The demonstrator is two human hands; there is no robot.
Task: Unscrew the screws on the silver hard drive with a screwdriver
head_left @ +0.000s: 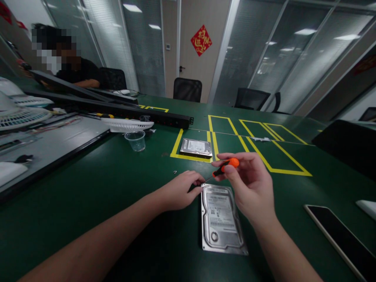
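A silver hard drive (221, 219) lies label up on the table before me. My right hand (254, 184) grips a screwdriver (226, 167) with an orange and black handle, its thin shaft slanting down to the left toward the drive's far left corner. At that same corner is my left hand (186, 190), its thumb and fingertips brought together beside the screwdriver's tip. Whatever is between those fingertips is hidden. Some tiny metal pieces, probably screws (175, 172), rest on the table just beyond my left hand.
Farther off, a second hard drive (196, 147) sits inside a yellow tape outline. A clear plastic cup (136, 141), a white fan grille (127, 124) and a long black bar (164, 117) are to the left. A phone (337, 235) lies at right. Another person (79, 72) sits far left.
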